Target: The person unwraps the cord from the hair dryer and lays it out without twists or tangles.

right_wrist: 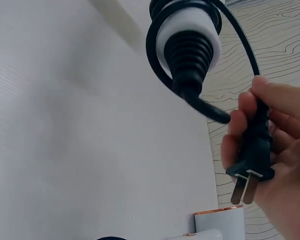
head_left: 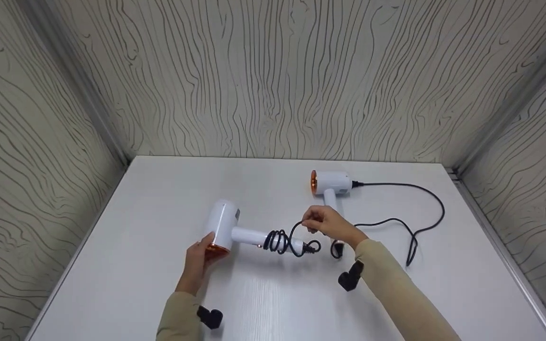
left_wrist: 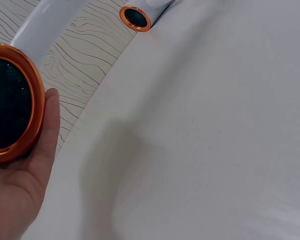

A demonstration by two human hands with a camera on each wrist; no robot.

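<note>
A white hair dryer (head_left: 221, 220) with an orange rim is held up above the white table, its handle pointing right. My left hand (head_left: 195, 265) grips its barrel at the orange end; in the left wrist view the fingers (left_wrist: 51, 120) lie along the orange rim (left_wrist: 36, 95). Several loops of black power cord (head_left: 277, 241) go round the handle. My right hand (head_left: 330, 225) is just above the handle's end and pinches the cord near its plug. The right wrist view shows this two-pin plug (right_wrist: 255, 150) against the curled fingers, prongs facing the camera.
Behind my right hand, a second white hair dryer (head_left: 334, 182) with an orange rim lies on the table (head_left: 263, 303). Its black cord (head_left: 436, 203) spreads loosely to the right. Wood-grain patterned walls (head_left: 273, 80) stand at the back and both sides.
</note>
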